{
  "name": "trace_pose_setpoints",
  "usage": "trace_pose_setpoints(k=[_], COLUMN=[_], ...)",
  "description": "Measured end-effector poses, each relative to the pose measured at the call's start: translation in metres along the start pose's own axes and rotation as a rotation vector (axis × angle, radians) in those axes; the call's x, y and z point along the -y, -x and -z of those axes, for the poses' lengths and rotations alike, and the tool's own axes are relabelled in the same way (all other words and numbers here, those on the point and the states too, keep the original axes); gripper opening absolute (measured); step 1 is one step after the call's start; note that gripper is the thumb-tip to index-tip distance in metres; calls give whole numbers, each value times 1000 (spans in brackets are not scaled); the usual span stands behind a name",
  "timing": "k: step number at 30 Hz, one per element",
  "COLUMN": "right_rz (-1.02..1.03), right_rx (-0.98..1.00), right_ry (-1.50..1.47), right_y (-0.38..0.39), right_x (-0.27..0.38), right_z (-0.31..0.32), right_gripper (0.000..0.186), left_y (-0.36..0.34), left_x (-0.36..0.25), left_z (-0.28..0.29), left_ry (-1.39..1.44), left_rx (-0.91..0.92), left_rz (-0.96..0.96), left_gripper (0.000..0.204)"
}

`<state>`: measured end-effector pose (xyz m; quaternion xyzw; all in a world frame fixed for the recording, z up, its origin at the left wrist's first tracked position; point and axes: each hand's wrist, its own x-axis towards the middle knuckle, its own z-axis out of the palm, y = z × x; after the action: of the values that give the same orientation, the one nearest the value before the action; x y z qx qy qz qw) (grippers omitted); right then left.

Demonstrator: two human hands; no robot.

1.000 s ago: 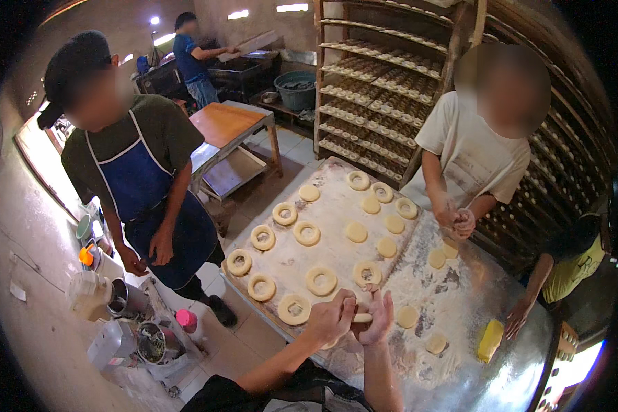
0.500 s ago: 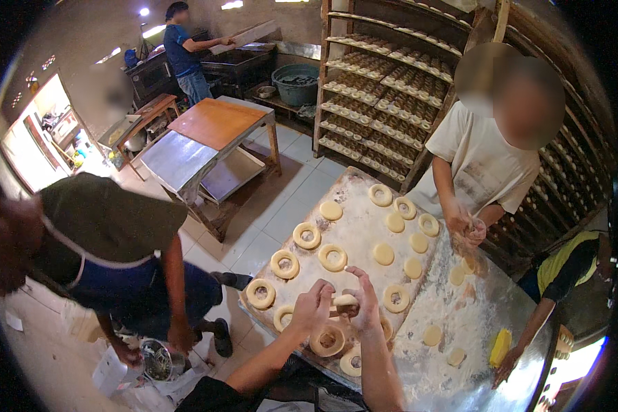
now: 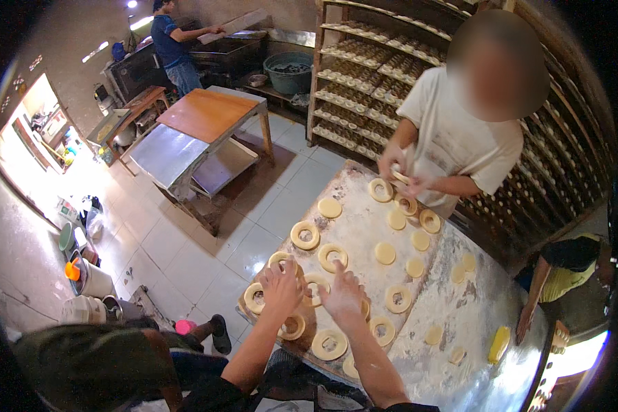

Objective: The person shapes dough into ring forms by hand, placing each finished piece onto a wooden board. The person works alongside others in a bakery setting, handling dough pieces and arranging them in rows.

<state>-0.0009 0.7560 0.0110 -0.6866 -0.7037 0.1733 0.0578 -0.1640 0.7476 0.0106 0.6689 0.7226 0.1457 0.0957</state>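
A pale dough ring [image 3: 314,290] lies on the floured board [image 3: 353,230] between my hands. On its left side, my left hand [image 3: 282,288] has bent, parted fingers over the board, partly covering another dough ring [image 3: 280,259]. My right hand [image 3: 343,295] is on the other side, thumb beside the ring and index finger extended toward a farther dough ring [image 3: 333,257]. Both hands look open; whether they still touch the ring I cannot tell. More rings lie around them, and flat dough discs [image 3: 385,253] lie to the right.
Opposite me, a person in a white shirt [image 3: 460,137] handles a piece of dough. A yellow object [image 3: 500,345] lies on the floury metal tabletop [image 3: 474,316] at the right. Racks of dough trays [image 3: 364,82] stand behind. A bending person [image 3: 89,371] is close on my left.
The dough ring held between my hands is now down on the board, and my hands have moved left and apart. The person opposite has leaned closer; the one on my left has moved lower.
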Motion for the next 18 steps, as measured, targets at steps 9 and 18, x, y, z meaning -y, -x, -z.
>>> trace_pose_setpoints(k=[9,18], right_rz=[3,-443], right_rx=[20,-385], right_ry=[14,-198], right_y=[14,137], right_x=[7,-212], right_z=[-8,30], right_gripper=[81,48], left_y=[14,19], left_x=[0,-8], left_z=[-13,-10], left_ry=[26,164], left_rx=[52,-172], left_rz=[-12,-3], left_gripper=[75,43])
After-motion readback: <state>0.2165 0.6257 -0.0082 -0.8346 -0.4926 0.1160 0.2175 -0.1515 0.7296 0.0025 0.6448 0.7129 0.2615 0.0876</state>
